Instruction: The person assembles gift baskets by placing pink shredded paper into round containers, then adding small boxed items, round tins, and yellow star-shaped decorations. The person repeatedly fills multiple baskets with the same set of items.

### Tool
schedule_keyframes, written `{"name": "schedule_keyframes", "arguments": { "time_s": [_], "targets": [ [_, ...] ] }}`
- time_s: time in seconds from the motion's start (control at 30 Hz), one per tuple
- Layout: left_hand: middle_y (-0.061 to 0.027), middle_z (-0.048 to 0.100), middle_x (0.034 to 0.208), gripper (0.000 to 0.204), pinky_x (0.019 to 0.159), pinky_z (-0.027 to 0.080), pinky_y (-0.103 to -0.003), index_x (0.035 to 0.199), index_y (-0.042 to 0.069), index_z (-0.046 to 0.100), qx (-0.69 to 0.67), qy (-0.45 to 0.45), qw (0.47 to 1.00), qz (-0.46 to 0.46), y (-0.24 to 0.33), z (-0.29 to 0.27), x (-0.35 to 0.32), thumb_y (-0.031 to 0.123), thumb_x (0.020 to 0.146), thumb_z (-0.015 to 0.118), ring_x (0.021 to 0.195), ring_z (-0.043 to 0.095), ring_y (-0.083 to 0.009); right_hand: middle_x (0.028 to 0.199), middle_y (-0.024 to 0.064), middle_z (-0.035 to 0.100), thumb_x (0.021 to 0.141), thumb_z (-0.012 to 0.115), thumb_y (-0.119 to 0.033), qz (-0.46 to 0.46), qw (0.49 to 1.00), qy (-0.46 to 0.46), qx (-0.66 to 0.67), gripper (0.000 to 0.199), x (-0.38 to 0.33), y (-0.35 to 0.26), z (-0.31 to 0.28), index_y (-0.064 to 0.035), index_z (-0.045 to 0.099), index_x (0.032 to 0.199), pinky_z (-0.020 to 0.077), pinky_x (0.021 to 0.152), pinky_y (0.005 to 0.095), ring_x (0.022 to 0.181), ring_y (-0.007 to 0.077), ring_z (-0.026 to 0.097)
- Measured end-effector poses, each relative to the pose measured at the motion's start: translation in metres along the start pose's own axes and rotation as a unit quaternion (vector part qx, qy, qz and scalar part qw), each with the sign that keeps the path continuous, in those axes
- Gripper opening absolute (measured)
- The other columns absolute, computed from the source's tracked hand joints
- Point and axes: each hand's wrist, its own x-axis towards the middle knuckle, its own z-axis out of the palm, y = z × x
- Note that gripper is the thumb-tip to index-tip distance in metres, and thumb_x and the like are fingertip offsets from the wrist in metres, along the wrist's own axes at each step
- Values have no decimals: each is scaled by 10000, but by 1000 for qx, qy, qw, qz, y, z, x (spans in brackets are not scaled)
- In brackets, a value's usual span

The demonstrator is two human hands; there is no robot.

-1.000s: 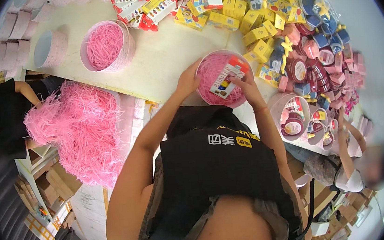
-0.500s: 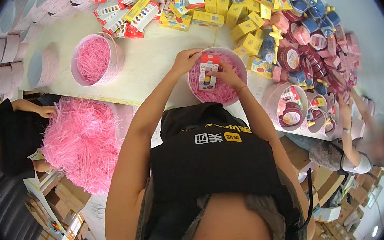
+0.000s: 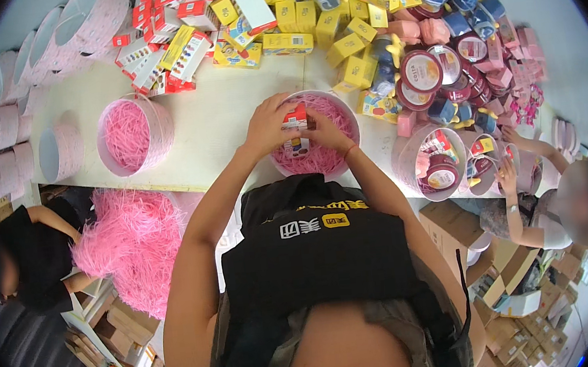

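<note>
In front of me stands a round pale pink bucket [image 3: 354,114] filled with pink shredded paper [image 3: 314,165]. Inside it, a small red and white box [image 3: 294,119] rests on the shreds. My left hand [image 3: 268,124] reaches over the left rim, its fingers closed on the box's left side. From the right, my right hand [image 3: 328,135] has its fingers bent against the box's other side. Both hands partly cover the box.
Red-white boxes [image 3: 187,55] and yellow boxes [image 3: 348,47] pile up behind. Round dark-red tubs [image 3: 422,72] lie right. Another shred-filled bucket [image 3: 164,136] stands left; a packed bucket [image 3: 403,165] stands right. Loose pink shreds [image 3: 132,247] heap up near one co-worker [image 3: 35,246]; another [image 3: 533,208] works rightward.
My left hand has moved from the bucket's rim onto the box, which my right hand was holding alone. The whole view has shifted. The right co-worker's hands have moved apart.
</note>
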Motion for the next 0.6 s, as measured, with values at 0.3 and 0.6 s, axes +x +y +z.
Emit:
{"name": "schedule_keyframes", "arguments": {
  "time_s": [0.3,0.6],
  "targets": [
    [-134,399,1485,684,1104,367,-439,1310,122,567,-18,0,997,-75,16,11,-13,27,661,761,1355,400,-348,1117,281,608,744,816,-472,-35,796,410,-444,742,34,-56,-119,26,502,1196,510,831,459,1012,411,620],
    [-94,500,1409,625,1111,349,-466,1275,108,599,19,86,996,-7,29,20,-46,81,670,754,1365,394,-341,1052,125,680,864,712,-143,-115,907,404,-1,436,-23,-66,-144,31,525,1217,528,779,297,902,156,656]
  ]
}}
